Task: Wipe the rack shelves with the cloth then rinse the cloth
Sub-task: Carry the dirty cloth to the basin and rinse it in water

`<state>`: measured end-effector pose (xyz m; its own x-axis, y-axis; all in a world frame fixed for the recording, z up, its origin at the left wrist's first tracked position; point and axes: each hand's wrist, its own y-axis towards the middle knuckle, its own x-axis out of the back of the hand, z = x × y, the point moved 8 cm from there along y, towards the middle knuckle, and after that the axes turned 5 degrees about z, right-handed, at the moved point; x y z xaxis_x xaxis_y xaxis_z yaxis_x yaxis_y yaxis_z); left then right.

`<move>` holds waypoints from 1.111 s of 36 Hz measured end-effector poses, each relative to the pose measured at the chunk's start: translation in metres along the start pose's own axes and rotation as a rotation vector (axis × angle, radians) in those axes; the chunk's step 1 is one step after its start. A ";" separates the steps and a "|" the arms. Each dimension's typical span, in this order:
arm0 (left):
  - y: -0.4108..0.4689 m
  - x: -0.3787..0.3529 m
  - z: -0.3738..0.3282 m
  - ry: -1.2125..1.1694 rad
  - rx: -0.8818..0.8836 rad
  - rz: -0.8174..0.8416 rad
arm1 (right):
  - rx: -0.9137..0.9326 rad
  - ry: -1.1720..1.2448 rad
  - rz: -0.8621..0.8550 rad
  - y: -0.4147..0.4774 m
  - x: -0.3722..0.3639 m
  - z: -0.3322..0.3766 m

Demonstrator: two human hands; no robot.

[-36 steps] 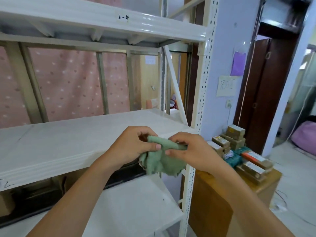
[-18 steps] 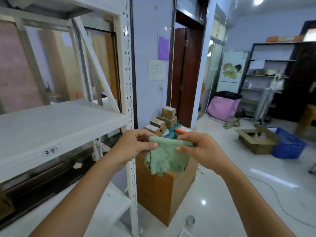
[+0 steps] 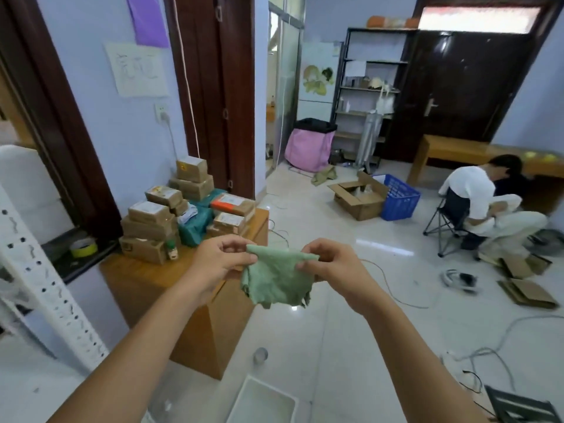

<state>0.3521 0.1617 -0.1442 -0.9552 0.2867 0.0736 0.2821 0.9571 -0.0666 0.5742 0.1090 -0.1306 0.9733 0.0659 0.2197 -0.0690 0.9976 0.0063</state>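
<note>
Green cloth [image 3: 276, 282] stays pinched between left hand [image 3: 218, 264] and right hand [image 3: 332, 267], rack [image 3: 45, 285] now leftward.

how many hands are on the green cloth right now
2. The left hand pinches the cloth at its upper left corner, and the right hand pinches its upper right corner. The rest of the cloth hangs free between them.

Partly seen, partly unreadable
The rack [image 3: 45, 285] is cut by the left edge; writing on the wall paper [image 3: 137, 68] is too blurred.
</note>
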 end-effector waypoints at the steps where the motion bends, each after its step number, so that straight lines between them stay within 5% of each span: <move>1: 0.009 -0.007 0.010 -0.023 0.020 -0.011 | -0.029 0.058 -0.020 0.005 0.006 -0.016; 7: 0.058 -0.037 0.083 -0.133 0.186 -0.047 | -0.225 0.336 -0.174 0.034 0.019 -0.109; 18: 0.130 -0.050 0.259 -0.216 0.475 -0.032 | -0.532 0.485 -0.290 0.071 -0.028 -0.274; 40: 0.190 -0.044 0.745 -0.140 0.984 -0.150 | -1.017 0.623 -0.562 0.099 -0.182 -0.732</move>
<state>0.3814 0.2993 -0.9015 -0.9945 0.0983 0.0352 0.0192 0.5036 -0.8637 0.5504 0.2113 -0.8839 0.7710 -0.6344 -0.0566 0.3036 0.4443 -0.8429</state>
